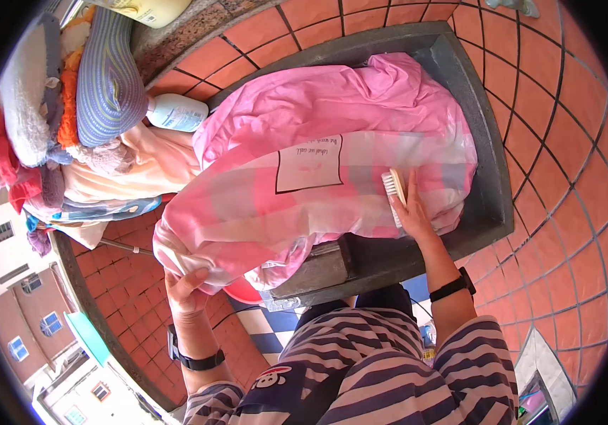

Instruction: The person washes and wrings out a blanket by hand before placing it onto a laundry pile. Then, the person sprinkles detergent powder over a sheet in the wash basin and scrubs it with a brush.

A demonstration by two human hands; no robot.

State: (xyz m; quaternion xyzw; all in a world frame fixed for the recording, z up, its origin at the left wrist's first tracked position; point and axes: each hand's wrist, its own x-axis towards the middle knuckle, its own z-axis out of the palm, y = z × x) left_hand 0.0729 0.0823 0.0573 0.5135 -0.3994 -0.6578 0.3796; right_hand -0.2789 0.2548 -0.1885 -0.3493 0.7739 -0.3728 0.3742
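Note:
A large pink, grey and white patterned cloth [247,177] lies spread over the dark stone sink [498,191], its plain pink side [304,99] bunched toward the back. At the cloth's lower left corner, my left hand [187,289] grips the edge, thumb on top. My right hand [414,212] rests over the right part of the cloth, fingers closed around a scrub brush [394,191] with a pale back and white bristles. The bristles face left, close to the fabric; whether they touch it I cannot tell. A printed square with writing [310,164] shows mid-cloth.
A white bottle [179,112] stands beside the sink's back left. Piled at the left are towels and clothes, among them a blue striped one [111,78]. A stone block [314,269] sits at the sink's front edge, near a red basin [244,290]. Orange tiled wall [545,142] rises at right.

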